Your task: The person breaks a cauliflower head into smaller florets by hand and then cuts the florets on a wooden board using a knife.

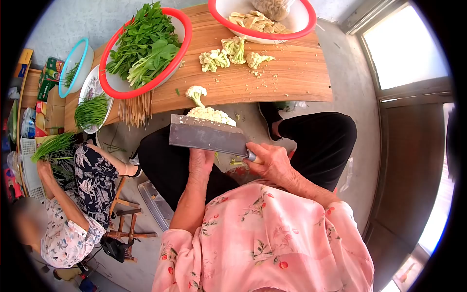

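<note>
Gripping cleaver [209, 136] with right hand [272, 161]; cannot tell closure of left hand [201, 159], partly hidden behind blade. Noted just beyond left hand: cauliflower [212, 115]; farther out, leafy greens [148, 48] in red-rimmed bowl [186, 27], pale slices [255, 22] in red-rimmed basin [309, 23].

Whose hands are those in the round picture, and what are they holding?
They belong to a person, not a robot. This single picture comes from a camera on that person's head, looking forward and down. The right hand grips a broad, grey metal cleaver by its handle. The left hand is partly hidden behind the blade, and seems to hold the bumpy, cream-coloured cauliflower. On the brown wooden table lie more cauliflower pieces and a red-rimmed white basin of green leaves.
</note>
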`<action>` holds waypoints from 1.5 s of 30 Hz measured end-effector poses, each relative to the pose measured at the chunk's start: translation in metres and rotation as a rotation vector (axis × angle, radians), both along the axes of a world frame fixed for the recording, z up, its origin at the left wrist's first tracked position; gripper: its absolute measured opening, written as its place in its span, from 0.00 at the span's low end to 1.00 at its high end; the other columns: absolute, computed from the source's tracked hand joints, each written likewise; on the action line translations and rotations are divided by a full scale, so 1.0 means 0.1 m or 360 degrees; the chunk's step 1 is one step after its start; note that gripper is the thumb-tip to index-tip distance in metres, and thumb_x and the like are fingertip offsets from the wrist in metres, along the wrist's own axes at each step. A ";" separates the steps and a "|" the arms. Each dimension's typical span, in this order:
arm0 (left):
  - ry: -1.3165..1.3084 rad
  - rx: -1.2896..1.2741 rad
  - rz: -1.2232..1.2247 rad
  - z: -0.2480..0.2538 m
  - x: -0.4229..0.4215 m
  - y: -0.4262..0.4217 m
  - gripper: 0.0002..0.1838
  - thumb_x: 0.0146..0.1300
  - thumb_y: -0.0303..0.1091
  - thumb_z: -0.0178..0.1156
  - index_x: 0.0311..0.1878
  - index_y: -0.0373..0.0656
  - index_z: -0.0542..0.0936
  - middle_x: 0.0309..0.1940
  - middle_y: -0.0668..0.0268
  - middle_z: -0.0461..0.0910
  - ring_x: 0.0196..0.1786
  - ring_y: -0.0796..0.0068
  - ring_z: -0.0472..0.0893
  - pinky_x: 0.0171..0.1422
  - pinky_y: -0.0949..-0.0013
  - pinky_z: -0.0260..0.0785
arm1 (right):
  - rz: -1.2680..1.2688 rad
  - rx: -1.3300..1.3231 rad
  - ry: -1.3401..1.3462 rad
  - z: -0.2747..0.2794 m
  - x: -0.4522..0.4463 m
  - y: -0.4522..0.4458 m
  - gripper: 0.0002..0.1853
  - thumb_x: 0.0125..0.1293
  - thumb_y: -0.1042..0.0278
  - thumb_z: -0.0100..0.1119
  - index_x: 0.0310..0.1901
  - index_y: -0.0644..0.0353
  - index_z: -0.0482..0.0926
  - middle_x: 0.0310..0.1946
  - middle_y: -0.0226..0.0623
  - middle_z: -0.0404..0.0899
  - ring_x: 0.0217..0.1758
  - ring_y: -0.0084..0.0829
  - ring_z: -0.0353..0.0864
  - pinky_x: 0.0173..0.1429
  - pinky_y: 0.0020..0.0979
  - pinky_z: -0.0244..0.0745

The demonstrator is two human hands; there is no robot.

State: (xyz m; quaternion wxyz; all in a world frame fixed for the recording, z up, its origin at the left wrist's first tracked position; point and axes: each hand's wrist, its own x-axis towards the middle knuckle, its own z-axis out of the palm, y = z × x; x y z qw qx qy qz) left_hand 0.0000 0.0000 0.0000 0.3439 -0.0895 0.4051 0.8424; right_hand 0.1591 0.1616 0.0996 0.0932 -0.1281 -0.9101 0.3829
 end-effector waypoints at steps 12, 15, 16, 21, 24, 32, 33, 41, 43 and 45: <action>-0.0203 0.0010 0.0069 0.06 0.02 -0.03 0.21 0.60 0.38 0.63 0.56 0.45 0.72 0.50 0.69 0.76 0.54 0.69 0.75 0.62 0.61 0.67 | -0.0033 -0.0056 0.0024 -0.03 0.02 -0.05 0.18 0.51 0.64 0.68 0.45 0.57 0.77 0.27 0.41 0.77 0.30 0.44 0.79 0.32 0.39 0.75; -0.0066 -0.0108 -0.0063 0.04 0.02 -0.06 0.21 0.59 0.29 0.59 0.56 0.42 0.72 0.50 0.67 0.76 0.53 0.68 0.75 0.61 0.60 0.68 | -0.0125 -0.0022 -0.0034 -0.12 0.09 0.02 0.18 0.54 0.61 0.65 0.47 0.55 0.76 0.29 0.42 0.79 0.33 0.45 0.79 0.35 0.40 0.75; -0.0125 -0.0082 -0.0081 0.19 0.02 -0.03 0.22 0.57 0.25 0.57 0.57 0.41 0.72 0.51 0.65 0.76 0.55 0.66 0.75 0.61 0.59 0.68 | -0.0251 -0.0030 -0.0083 -0.14 0.11 0.04 0.18 0.54 0.61 0.65 0.46 0.55 0.77 0.30 0.42 0.79 0.33 0.45 0.80 0.35 0.40 0.75; -0.0163 -0.0101 -0.0034 0.18 -0.01 0.00 0.27 0.50 0.18 0.54 0.58 0.39 0.71 0.52 0.63 0.76 0.55 0.63 0.75 0.61 0.57 0.68 | -0.0436 -0.0150 -0.0104 -0.15 0.14 0.07 0.19 0.53 0.58 0.67 0.46 0.54 0.78 0.32 0.43 0.80 0.35 0.45 0.80 0.36 0.40 0.75; -0.0005 -0.0111 0.0003 -0.04 -0.06 -0.07 0.23 0.58 0.27 0.58 0.58 0.42 0.71 0.51 0.66 0.76 0.54 0.66 0.75 0.60 0.60 0.68 | -0.0238 -0.0092 -0.0002 0.02 0.13 0.01 0.19 0.52 0.62 0.66 0.46 0.55 0.78 0.28 0.42 0.78 0.32 0.44 0.79 0.34 0.39 0.75; -0.0097 0.0183 0.0034 -0.13 0.03 -0.30 0.22 0.62 0.41 0.61 0.58 0.48 0.71 0.52 0.69 0.75 0.56 0.70 0.74 0.60 0.62 0.68 | 0.0178 0.0153 0.0067 0.19 0.09 -0.06 0.23 0.50 0.67 0.67 0.49 0.58 0.74 0.24 0.38 0.72 0.30 0.40 0.77 0.33 0.39 0.74; -0.0114 0.0215 0.0029 -0.14 0.03 -0.30 0.23 0.62 0.41 0.61 0.58 0.48 0.71 0.52 0.69 0.75 0.56 0.70 0.74 0.60 0.62 0.68 | 0.0180 0.0157 0.0057 0.19 0.09 -0.06 0.22 0.50 0.66 0.67 0.49 0.58 0.74 0.23 0.38 0.72 0.29 0.40 0.77 0.33 0.39 0.74; -0.0055 -0.0068 -0.0022 0.07 0.04 -0.17 0.23 0.60 0.38 0.61 0.58 0.45 0.71 0.52 0.67 0.75 0.56 0.69 0.74 0.61 0.63 0.68 | 0.0097 0.0071 0.0015 0.16 0.10 -0.01 0.21 0.51 0.65 0.68 0.47 0.57 0.75 0.23 0.39 0.73 0.29 0.42 0.77 0.32 0.40 0.74; 0.0019 -0.0026 -0.0123 0.08 -0.01 -0.16 0.23 0.59 0.34 0.60 0.58 0.44 0.72 0.52 0.66 0.76 0.55 0.67 0.76 0.59 0.61 0.70 | 0.0072 0.0073 0.0024 0.12 0.12 0.02 0.20 0.51 0.64 0.68 0.46 0.57 0.76 0.23 0.39 0.74 0.28 0.42 0.77 0.31 0.40 0.73; 0.0095 0.0015 -0.0217 0.12 -0.04 -0.13 0.23 0.58 0.31 0.60 0.58 0.43 0.72 0.51 0.65 0.77 0.53 0.65 0.77 0.58 0.60 0.71 | -0.0196 0.0006 0.0103 0.03 0.18 0.01 0.19 0.51 0.63 0.69 0.45 0.57 0.78 0.25 0.42 0.76 0.28 0.44 0.78 0.31 0.39 0.74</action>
